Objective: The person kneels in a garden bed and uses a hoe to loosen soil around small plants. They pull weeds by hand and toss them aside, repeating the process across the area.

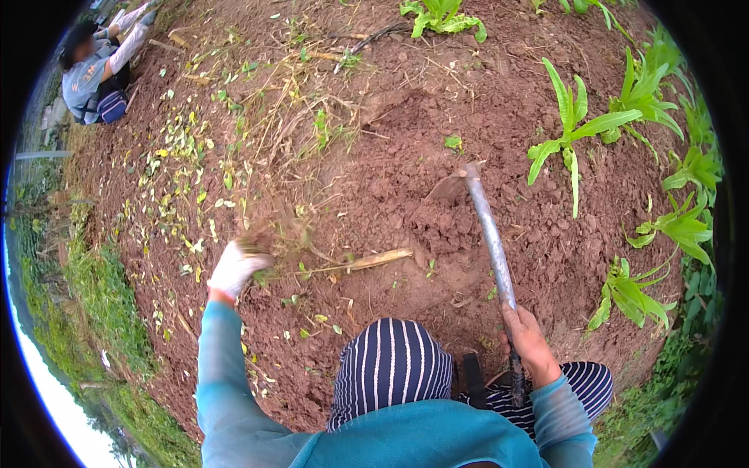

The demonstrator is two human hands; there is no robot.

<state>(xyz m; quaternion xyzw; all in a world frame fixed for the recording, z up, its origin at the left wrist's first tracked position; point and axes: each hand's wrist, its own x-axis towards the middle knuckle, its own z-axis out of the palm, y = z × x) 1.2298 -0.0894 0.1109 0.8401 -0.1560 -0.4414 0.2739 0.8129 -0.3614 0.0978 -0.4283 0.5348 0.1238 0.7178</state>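
Note:
My left hand (239, 268), in a white glove, is stretched out over the soil at the left and closed around a blurred clump of weeds (257, 241). My bare right hand (526, 336) grips the metal handle of a hoe (491, 234) at the lower right. The hoe's blade (449, 186) rests against loose reddish-brown soil (433, 213). Between the hands, a dry piece of stalk (380, 258) lies on the ground. Dry stems and grass (287, 128) are spread ahead of my left hand.
Leafy green plants (570, 137) grow in a row along the right side, with another at the top (442, 17). A person (88, 76) sits at the upper left. Scattered leaves (181, 140) cover the soil at left. My knee in striped trousers (395, 362) is near the bottom.

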